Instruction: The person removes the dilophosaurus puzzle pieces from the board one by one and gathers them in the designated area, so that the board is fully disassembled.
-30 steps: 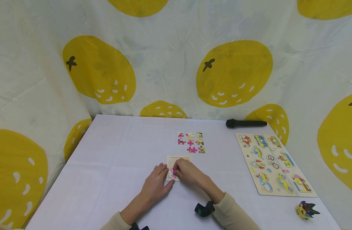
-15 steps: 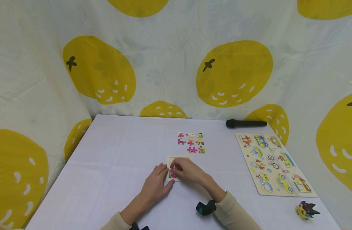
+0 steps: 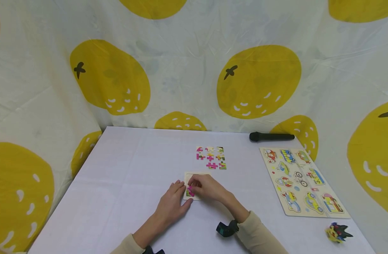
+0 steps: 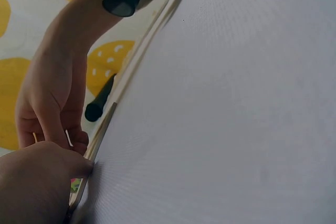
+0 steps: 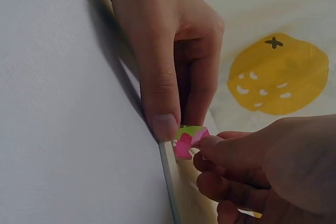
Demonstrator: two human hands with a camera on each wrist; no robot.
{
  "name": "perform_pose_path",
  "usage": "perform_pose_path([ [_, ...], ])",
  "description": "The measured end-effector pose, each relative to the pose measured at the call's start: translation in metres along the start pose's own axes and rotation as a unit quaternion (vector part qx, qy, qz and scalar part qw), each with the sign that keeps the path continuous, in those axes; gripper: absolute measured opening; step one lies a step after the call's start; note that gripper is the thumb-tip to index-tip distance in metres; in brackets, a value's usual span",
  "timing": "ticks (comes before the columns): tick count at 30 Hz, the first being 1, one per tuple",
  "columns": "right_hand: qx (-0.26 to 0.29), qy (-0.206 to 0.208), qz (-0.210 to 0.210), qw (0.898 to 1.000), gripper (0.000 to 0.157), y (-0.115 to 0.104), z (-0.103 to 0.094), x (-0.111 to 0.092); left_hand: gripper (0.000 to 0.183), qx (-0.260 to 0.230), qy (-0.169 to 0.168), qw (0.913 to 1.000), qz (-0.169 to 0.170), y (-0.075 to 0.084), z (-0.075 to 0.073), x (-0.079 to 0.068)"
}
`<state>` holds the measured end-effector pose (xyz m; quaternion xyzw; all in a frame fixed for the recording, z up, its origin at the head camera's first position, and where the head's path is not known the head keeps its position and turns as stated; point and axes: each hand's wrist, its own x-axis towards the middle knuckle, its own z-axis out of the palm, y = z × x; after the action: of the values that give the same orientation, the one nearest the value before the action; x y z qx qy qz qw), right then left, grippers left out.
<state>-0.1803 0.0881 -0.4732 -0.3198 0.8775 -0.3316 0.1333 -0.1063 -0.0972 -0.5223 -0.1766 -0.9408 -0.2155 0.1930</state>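
Note:
A small wooden puzzle tray (image 3: 188, 175) lies before the person. At its lower left corner is a pink and green puzzle piece (image 5: 184, 142). The right hand (image 3: 208, 187) reaches over the tray and pinches this piece by its pink side between thumb and fingertips. The left hand (image 3: 172, 201) steadies the tray, fingers fairly straight along the left side and thumb at the near edge. In the right wrist view, the left thumb (image 5: 164, 127) presses right beside the piece. Much of the tray's right part is hidden under the right hand.
Several loose puzzle pieces (image 3: 210, 158) lie in rows beyond the tray. To the right is a larger picture board (image 3: 295, 188) with vehicle shapes. A black microphone (image 3: 271, 136) lies at the back edge, and a small yellow and black figure (image 3: 337, 233) sits front right.
The right fingertips have shifted slightly to the left on the tray. The piece, pale pink with glare before, now shows deeper pink and green in the corner. The left hand has stayed put.

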Motion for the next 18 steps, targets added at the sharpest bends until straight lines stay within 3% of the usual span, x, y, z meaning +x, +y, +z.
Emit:
perform_pose_path([
  [6, 0.016, 0.026, 0.027, 0.999, 0.016, 0.005, -0.01, 0.004, 0.052, 0.008, -0.016, 0.9998, -0.007, 0.001, -0.001, 0.0],
  [14, 0.026, 0.062, 0.07, 0.995, 0.016, 0.013, -0.027, 0.014, 0.049, 0.005, -0.008, 1.0, 0.0, 0.0, 0.0, 0.0],
  [18, 0.027, 0.084, 0.072, 0.993, 0.014, 0.02, -0.033, 0.02, 0.049, 0.002, -0.005, 1.0, 0.002, 0.001, 0.0, 0.0],
])
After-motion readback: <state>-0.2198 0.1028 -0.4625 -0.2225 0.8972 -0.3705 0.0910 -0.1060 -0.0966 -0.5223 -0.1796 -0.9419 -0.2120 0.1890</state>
